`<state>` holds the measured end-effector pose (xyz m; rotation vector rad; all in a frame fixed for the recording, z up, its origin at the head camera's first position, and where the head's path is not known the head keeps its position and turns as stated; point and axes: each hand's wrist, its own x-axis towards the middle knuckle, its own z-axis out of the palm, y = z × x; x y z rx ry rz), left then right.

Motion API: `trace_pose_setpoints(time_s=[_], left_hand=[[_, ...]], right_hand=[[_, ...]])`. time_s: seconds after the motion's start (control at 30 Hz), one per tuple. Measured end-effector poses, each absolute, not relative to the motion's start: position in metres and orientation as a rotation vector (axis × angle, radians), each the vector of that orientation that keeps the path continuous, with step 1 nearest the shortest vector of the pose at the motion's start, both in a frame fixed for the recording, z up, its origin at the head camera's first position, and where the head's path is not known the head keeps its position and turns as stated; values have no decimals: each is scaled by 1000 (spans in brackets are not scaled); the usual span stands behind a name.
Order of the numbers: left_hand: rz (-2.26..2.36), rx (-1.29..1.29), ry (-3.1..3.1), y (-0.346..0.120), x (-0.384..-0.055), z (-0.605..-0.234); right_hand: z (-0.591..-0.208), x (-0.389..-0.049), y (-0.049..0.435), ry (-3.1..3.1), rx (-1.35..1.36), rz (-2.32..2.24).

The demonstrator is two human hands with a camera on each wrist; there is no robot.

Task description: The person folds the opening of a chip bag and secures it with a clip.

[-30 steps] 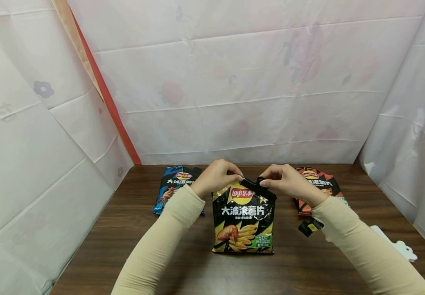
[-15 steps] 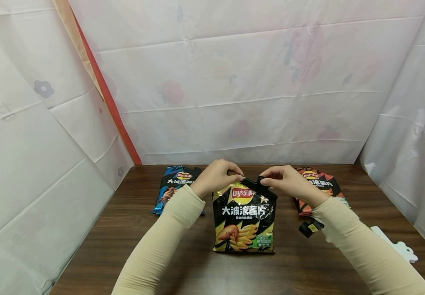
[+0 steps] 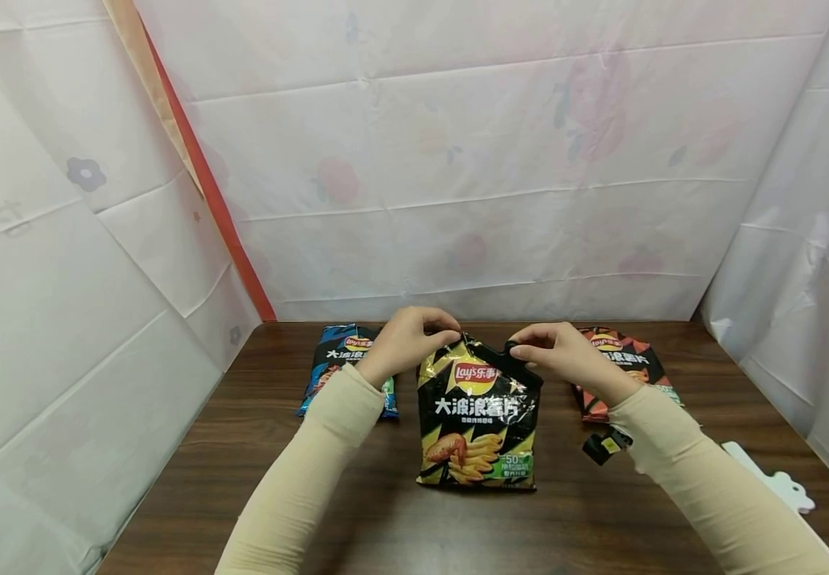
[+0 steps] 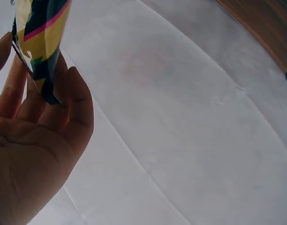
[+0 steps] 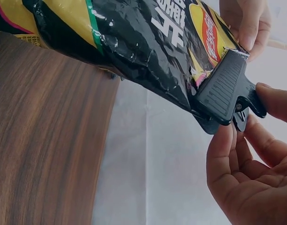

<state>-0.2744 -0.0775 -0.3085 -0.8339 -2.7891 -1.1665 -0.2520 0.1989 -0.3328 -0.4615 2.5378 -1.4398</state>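
A black and yellow Lay's chip bag [image 3: 475, 435] is held upright at the middle of the table [image 3: 472, 531]. My left hand [image 3: 409, 339] pinches its top left corner between thumb and fingers; the left wrist view shows the bag's edge lying between them. On the right part of the bag's top edge sits a black clip [image 5: 223, 89]. My right hand [image 3: 578, 355] pinches the clip's handles, thumb on one and fingers on the other. In the right wrist view the clip's jaws lie across the bag's top.
A blue chip bag [image 3: 324, 371] lies at the back left, partly behind my left arm. At the back right lies a red chip bag [image 3: 626, 355]. A white flat object [image 3: 770, 477] is partly covered by my right sleeve. White sheets [image 3: 472, 176] hang behind and beside the table.
My left hand has moved left, away from beside the clip to the bag's top left corner. The bag has shifted slightly right and more of its top shows. My right hand has barely moved.
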Motion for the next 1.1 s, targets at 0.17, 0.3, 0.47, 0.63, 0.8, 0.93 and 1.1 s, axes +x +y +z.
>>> trace_pose_setpoints(time_s=[0.17, 0.3, 0.47, 0.63, 0.8, 0.93, 1.1], left_hand=[[-1324, -696, -2714, -88, -272, -315], [-1457, -607, -2663, -98, -269, -321], [-1596, -523, -2628, -110, -267, -332], [-1649, -447, -2623, -116, -264, -345], [-1770, -382, -2618, -116, -258, -360], [-1848, -351, -2632, -114, -250, -371], [-1867, -357, -2681, -111, -243, -386]], right_hand=[[-333, -252, 200, 2527, -430, -1471], [-333, -253, 201, 2519, -408, -1487], [-334, -254, 202, 2521, -406, -1495], [-335, -255, 202, 2506, -413, -1522], [-339, -258, 201, 2468, -406, -1576], [-343, -261, 200, 2440, -358, -1611], [-346, -265, 197, 2387, -289, -1679]])
